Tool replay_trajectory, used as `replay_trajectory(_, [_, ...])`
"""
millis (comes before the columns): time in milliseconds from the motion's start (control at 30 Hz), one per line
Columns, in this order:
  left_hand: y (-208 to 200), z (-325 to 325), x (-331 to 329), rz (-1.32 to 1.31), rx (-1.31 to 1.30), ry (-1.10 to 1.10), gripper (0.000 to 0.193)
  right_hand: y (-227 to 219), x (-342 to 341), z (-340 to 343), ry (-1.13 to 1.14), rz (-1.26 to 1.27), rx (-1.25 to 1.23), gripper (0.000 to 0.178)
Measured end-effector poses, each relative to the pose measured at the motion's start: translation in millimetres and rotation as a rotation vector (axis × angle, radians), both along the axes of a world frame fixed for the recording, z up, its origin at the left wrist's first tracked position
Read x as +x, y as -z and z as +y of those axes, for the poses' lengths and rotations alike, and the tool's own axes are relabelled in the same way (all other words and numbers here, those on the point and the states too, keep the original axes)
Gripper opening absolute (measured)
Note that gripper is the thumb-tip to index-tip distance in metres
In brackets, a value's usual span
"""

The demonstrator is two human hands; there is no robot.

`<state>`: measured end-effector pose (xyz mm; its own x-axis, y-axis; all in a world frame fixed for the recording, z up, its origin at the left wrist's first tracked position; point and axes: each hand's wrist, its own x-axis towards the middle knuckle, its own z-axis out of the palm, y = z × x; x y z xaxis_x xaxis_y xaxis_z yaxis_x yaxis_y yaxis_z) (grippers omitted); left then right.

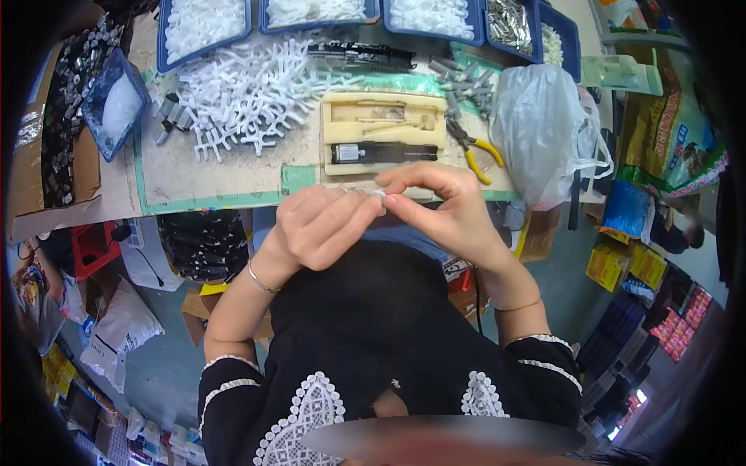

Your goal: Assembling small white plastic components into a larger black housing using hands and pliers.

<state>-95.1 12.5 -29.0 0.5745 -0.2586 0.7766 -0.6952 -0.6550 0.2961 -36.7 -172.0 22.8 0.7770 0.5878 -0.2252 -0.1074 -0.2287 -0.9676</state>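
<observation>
Right in the centre of the frame, both hands meet at a small white piece point(378, 194), smooth and pale, its exact shape lost behind the fingertips. The left hand point(330, 225) curls its fingers and pinches the piece from the left; the right hand point(447, 206) closes thumb and forefinger on it from the other side. Just above them on the table point(175, 172), a cream block with carved slots point(385, 97) carries a long, glossy black part point(396, 153) with a silvery end. To its right lie pliers with yellow curved handles point(486, 149), jaws pointing up the frame, and beyond them a crinkled, translucent plastic bag point(536, 124) bulges. Upper left of centre, a tangled heap of white T-shaped pieces point(252, 89) spreads wide, matte and stick-like; above the pliers, grey tubular pieces point(470, 81) lie scattered. Along the top edge sit blue bins point(318, 26), several heaped with small white parts, one with shiny metal bits. Strips of green tape point(299, 179) mark the table's near edge, and at upper left tilts a blue container point(93, 120) with a whitish mass inside.
</observation>
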Motion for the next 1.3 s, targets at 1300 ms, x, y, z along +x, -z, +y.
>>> replay_trajectory(1300, [-18,55,175,0.269,0.193,-0.434,0.015,26,223,-44,-0.039,-1.270,-1.222,0.012])
